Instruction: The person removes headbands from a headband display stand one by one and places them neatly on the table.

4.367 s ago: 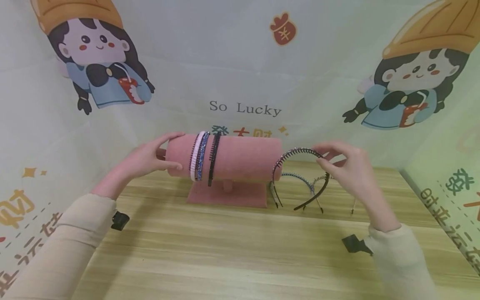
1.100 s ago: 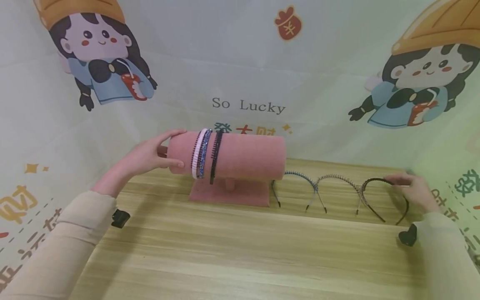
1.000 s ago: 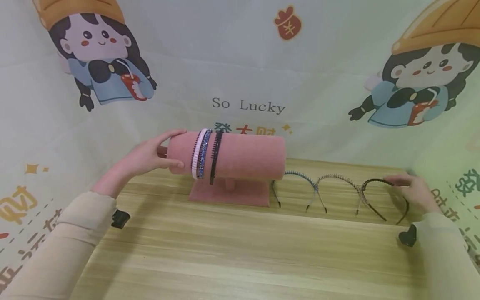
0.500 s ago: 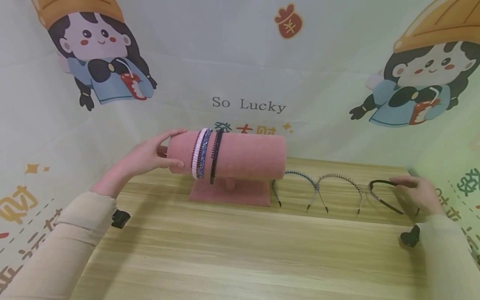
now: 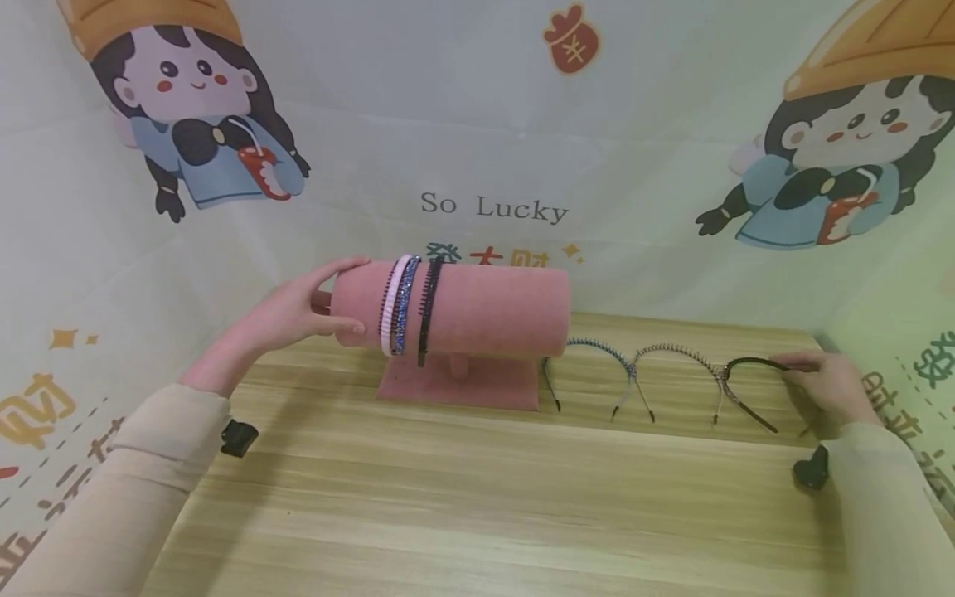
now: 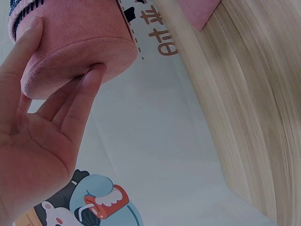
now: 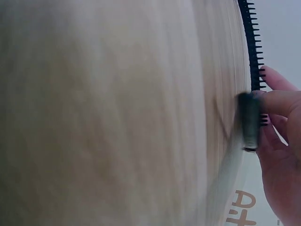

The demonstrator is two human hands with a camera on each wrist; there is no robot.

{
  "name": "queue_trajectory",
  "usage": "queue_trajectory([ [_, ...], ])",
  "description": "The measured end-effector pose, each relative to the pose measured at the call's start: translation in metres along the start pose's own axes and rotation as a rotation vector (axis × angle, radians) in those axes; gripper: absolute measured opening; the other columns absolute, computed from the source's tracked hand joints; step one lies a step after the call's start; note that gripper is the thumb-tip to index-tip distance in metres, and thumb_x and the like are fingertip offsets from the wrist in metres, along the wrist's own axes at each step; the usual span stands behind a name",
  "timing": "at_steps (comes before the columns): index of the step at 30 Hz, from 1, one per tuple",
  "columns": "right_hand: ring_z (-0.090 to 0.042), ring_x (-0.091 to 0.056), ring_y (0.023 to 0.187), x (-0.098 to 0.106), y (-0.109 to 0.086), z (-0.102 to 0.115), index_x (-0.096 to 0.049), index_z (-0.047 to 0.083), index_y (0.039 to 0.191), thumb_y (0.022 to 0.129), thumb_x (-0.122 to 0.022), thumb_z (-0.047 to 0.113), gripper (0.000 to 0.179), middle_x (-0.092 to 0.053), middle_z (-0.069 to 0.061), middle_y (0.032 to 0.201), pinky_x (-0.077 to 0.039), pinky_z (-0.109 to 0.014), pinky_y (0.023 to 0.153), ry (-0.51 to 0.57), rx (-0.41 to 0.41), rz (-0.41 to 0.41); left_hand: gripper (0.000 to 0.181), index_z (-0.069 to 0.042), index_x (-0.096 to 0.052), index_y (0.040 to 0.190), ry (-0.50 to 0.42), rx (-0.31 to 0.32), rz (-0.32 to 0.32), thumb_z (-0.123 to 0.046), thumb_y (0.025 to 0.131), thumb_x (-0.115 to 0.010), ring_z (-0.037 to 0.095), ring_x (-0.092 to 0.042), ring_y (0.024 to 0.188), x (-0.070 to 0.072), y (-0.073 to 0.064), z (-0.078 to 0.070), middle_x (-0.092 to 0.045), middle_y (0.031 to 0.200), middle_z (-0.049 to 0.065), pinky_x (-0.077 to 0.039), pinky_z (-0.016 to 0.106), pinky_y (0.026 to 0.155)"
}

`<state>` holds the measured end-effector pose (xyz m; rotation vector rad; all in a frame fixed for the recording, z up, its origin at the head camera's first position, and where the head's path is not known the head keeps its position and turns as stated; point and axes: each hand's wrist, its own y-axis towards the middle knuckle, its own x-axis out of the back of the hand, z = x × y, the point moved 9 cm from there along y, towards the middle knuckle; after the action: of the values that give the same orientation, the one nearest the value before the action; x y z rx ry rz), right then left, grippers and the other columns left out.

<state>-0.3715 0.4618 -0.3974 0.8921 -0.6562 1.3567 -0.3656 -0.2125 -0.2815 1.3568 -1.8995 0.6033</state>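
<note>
In the head view, the left hand (image 5: pixel 287 315) grips the left end of a pink roll stand (image 5: pixel 507 311) at centre, ringed by three headbands (image 5: pixel 389 315). At right, the right hand (image 5: pixel 834 388) pinches a black headband (image 7: pixel 251 44), just beside two toothed headbands (image 5: pixel 666 347) on the table (image 5: pixel 477 506).

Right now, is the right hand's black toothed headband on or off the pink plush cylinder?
Off: the right hand holds the black toothed headband apart from the pink cylinder.
</note>
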Motion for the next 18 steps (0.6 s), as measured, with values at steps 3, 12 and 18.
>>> queue_trajectory([
  [3, 0.020, -0.052, 0.080, -0.0030, 0.0020, 0.0023, -0.061, -0.009, 0.125, 0.095, -0.059, 0.005, 0.032, -0.058, -0.037, 0.126, -0.048, -0.058, 0.086, -0.019, 0.005, 0.033, 0.086, -0.041, -0.025, 0.154, -0.008, -0.002, -0.001, -0.038, 0.086, -0.077, 0.033, -0.064, 0.121, -0.0003, -0.0004, 0.0007, -0.053, 0.146, 0.010, -0.048, 0.057, 0.101],
  [12, -0.061, -0.054, 0.113, -0.0072, 0.0047, 0.0036, -0.057, -0.006, 0.131, 0.091, -0.056, 0.000, 0.041, -0.054, -0.041, 0.126, -0.044, -0.068, 0.089, -0.084, 0.040, 0.116, 0.087, -0.043, -0.024, 0.154, 0.002, 0.007, 0.003, -0.040, 0.085, -0.077, 0.034, -0.063, 0.121, -0.0004, -0.0007, 0.0012, -0.054, 0.145, 0.011, -0.047, 0.058, 0.101],
  [18, -0.062, -0.055, 0.110, -0.0059, 0.0004, 0.0029, -0.052, -0.009, 0.134, 0.093, -0.054, 0.000, 0.042, -0.050, -0.045, 0.128, -0.047, -0.067, 0.087, -0.087, 0.079, 0.157, 0.088, -0.044, -0.022, 0.154, 0.009, 0.013, 0.010, -0.043, 0.085, -0.076, 0.036, -0.061, 0.124, -0.0011, -0.0015, 0.0012, -0.053, 0.147, 0.013, -0.046, 0.060, 0.101],
])
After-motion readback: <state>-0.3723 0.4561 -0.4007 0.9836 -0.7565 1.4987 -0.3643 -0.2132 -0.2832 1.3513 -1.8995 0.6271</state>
